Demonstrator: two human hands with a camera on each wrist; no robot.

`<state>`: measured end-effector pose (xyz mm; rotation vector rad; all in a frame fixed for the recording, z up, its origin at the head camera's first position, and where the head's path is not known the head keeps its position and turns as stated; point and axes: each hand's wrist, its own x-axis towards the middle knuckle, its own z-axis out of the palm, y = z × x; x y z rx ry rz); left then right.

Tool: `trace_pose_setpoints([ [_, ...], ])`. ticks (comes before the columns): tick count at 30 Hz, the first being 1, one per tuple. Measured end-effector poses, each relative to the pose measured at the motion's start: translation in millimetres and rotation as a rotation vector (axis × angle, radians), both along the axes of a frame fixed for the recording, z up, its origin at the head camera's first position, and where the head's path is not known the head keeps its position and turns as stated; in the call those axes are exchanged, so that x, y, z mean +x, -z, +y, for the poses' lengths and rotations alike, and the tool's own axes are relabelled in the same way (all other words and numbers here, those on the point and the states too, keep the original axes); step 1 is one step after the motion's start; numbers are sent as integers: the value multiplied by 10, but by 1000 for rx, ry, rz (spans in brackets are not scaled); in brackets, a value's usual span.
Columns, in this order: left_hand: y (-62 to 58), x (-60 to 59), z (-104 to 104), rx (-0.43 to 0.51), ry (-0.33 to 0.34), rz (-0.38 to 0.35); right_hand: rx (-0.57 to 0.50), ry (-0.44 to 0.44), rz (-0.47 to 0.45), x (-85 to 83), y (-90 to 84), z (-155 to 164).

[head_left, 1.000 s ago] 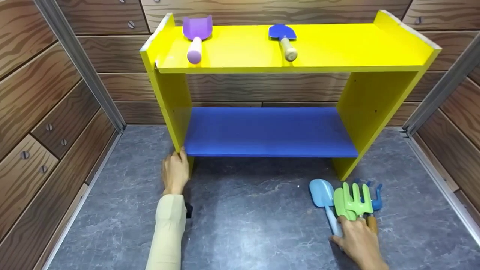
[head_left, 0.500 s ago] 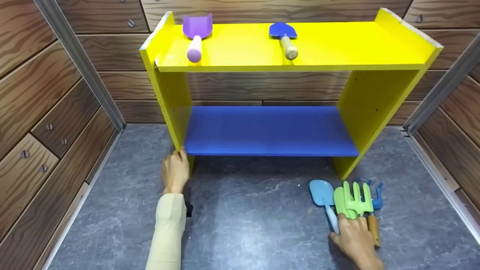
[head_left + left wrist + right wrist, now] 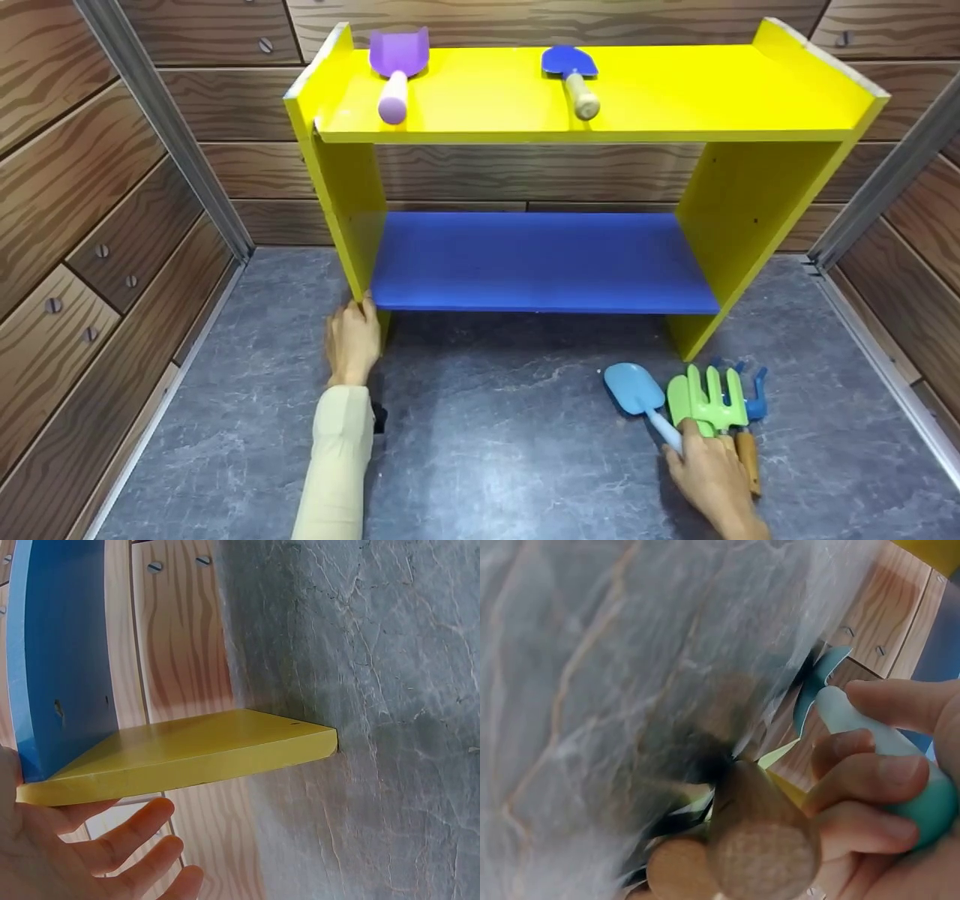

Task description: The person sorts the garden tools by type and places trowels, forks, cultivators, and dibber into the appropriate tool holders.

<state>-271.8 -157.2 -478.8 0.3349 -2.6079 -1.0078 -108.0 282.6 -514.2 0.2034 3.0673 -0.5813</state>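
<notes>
Light blue trowel (image 3: 634, 388): lies on grey desk (image 3: 495, 450) beside green fork (image 3: 709, 397), below yellow shelf (image 3: 585, 90); right hand (image 3: 709, 476) curls round its pale handle; likely light, stiff plastic, smooth, best held mid-handle; left hand (image 3: 351, 341), fingers relaxed, rests against shelf's side panel.

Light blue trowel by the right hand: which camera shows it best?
The head view: the whole light blue trowel lies on the grey floor, its handle under the right hand. The right wrist view shows only its handle up close, fingers curled round it. The left wrist view misses it.
</notes>
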Motion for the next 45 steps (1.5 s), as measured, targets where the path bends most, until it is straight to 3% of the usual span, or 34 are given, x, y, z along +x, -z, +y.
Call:
trace_pose_setpoints([
  [23, 3, 6, 11, 5, -3, 20, -54, 68, 498, 80, 35, 78],
  [37, -6, 1, 4, 7, 2, 7, -75, 103, 491, 80, -1, 102],
  [45, -12, 3, -1, 13, 6, 1, -72, 88, 569, 72, -14, 96],
])
